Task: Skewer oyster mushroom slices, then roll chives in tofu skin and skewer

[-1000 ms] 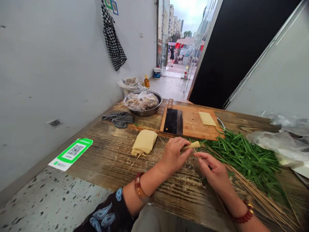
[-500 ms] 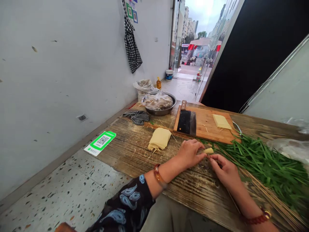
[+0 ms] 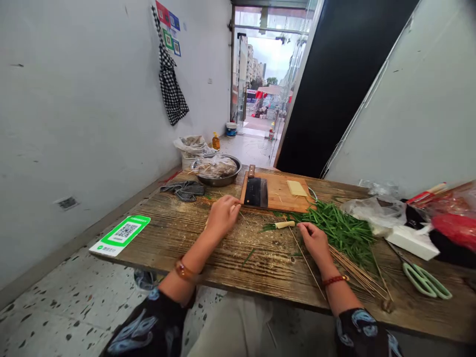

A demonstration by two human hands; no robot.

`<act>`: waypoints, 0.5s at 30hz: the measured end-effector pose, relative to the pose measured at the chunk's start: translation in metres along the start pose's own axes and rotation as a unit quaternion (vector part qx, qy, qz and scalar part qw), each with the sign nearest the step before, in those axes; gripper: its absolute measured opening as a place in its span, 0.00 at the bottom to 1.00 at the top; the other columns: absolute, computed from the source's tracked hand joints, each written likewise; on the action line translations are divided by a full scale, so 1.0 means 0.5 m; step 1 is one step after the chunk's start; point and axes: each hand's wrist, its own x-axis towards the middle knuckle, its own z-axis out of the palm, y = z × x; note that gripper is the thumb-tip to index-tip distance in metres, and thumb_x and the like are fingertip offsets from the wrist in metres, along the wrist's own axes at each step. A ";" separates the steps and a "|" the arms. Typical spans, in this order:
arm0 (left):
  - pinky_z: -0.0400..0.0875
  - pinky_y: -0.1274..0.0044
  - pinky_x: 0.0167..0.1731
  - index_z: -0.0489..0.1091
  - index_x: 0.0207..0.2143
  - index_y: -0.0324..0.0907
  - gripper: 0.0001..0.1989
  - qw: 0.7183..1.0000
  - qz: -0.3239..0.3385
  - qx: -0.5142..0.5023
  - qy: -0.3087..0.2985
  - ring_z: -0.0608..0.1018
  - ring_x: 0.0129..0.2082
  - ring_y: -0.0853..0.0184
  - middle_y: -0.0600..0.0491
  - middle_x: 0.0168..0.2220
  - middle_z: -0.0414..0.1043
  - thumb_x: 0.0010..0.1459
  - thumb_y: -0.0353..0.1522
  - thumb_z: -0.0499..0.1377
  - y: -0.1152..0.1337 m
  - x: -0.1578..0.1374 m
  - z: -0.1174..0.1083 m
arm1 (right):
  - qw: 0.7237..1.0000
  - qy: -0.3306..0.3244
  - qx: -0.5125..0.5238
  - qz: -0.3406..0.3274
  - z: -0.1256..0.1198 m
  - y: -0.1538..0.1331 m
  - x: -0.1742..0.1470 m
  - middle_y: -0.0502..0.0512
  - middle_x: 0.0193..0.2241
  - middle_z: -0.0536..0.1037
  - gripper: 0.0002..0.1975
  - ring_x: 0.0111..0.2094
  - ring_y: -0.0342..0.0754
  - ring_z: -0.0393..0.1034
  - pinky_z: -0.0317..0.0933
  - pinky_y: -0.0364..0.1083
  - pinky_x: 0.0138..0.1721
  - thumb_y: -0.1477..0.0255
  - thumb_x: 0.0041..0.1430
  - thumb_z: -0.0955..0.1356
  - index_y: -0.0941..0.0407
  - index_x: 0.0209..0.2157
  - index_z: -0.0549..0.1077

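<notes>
My left hand (image 3: 223, 216) is over the left part of the wooden table, its fingers curled and slightly blurred. It hides nearly all of the stack of pale yellow bean curd sheets beneath it. My right hand (image 3: 315, 241) has its fingers bent together beside a small bean curd roll (image 3: 285, 224) with green leaf ends poking out on the left. Whether the fingertips touch the roll cannot be made out. From the roll a thin bamboo skewer (image 3: 308, 263) slants toward the table's front edge.
Beyond my hands are a chopping board (image 3: 278, 193) with a cleaver (image 3: 256, 192) and a yellow sheet (image 3: 296, 188). Green chives (image 3: 338, 225), skewers (image 3: 357, 272) and scissors (image 3: 426, 280) lie to the right. A metal bowl (image 3: 219, 182) stands at the back, a QR card (image 3: 124, 234) at left.
My left hand has left the roll and moved left over the stack of sheets. The roll is now low over the table by my right hand. The view has turned right.
</notes>
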 end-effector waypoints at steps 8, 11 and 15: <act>0.66 0.66 0.51 0.75 0.42 0.41 0.13 0.994 0.011 0.026 -0.103 0.74 0.48 0.57 0.44 0.49 0.74 0.53 0.32 0.59 -0.110 -0.084 -0.064 | 0.996 0.003 0.092 0.002 -0.064 -0.068 -0.037 0.55 0.24 0.77 0.24 0.24 0.47 0.68 0.58 0.43 0.26 0.56 0.60 0.61 0.61 0.40 0.77; 0.67 0.65 0.51 0.76 0.42 0.40 0.14 0.997 0.007 0.005 -0.081 0.75 0.49 0.57 0.44 0.48 0.75 0.54 0.32 0.57 -0.124 -0.092 -0.054 | 0.992 -0.046 0.119 -0.024 -0.052 -0.123 -0.090 0.54 0.27 0.79 0.20 0.27 0.47 0.70 0.60 0.43 0.29 0.60 0.61 0.62 0.59 0.38 0.78; 0.68 0.67 0.51 0.77 0.40 0.40 0.15 0.997 -0.016 -0.013 -0.080 0.76 0.48 0.59 0.45 0.46 0.76 0.56 0.35 0.54 -0.130 -0.084 -0.055 | 0.980 -0.115 0.152 -0.057 0.011 -0.172 -0.155 0.53 0.29 0.81 0.14 0.32 0.48 0.73 0.63 0.43 0.34 0.65 0.60 0.63 0.56 0.32 0.79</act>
